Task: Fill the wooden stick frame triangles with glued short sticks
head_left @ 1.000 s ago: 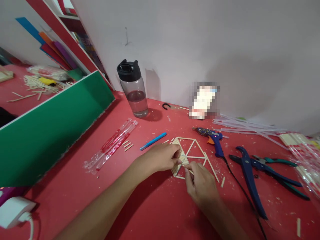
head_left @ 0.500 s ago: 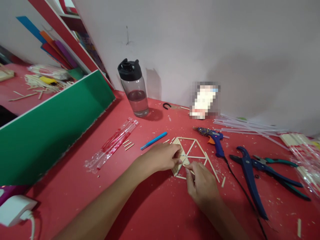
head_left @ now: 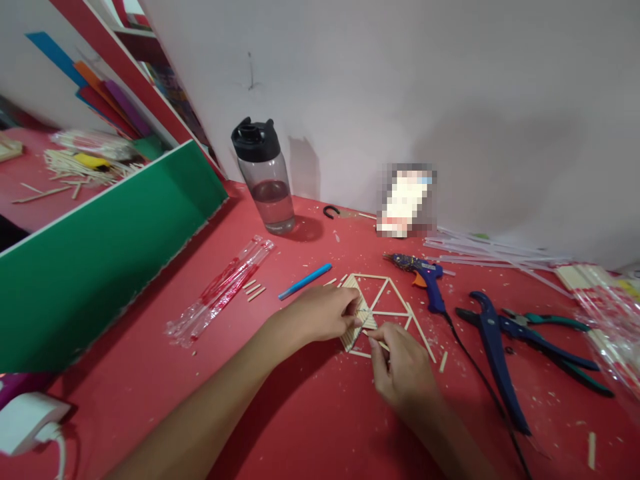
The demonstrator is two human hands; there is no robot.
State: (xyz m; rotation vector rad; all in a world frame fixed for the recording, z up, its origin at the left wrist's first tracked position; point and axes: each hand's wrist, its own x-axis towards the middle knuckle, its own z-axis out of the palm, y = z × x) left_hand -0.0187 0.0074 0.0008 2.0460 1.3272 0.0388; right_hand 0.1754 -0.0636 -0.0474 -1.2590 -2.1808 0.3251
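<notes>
stick frame (head_left: 387, 313) lies on the red table (head_left: 280, 413), right under the two hands. its left part is filled with thin sticks set side by side; the rest is open, crossed by single sticks. the left hand (head_left: 330, 315) is bent down over the filled part, fingers touching it; whether they grip or only press, i cannot tell. the right hand (head_left: 403, 363) has thumb and fingertips closed, pinching a thin stick (head_left: 383, 346) at the lower edge of the filled part.

just right of the frame lies a short loose stick (head_left: 443, 362). beyond it are a blue glue gun (head_left: 430, 280) with an orange trigger and, farther right, a big blue cutter (head_left: 497, 363) beside green-handled pliers (head_left: 557, 321). left of the frame lie a blue pen (head_left: 305, 281), some short sticks (head_left: 256, 293) and clear plastic wrappers (head_left: 223, 290). a water bottle (head_left: 267, 193), partly full, stands upright near the wall (head_left: 340, 100).
</notes>
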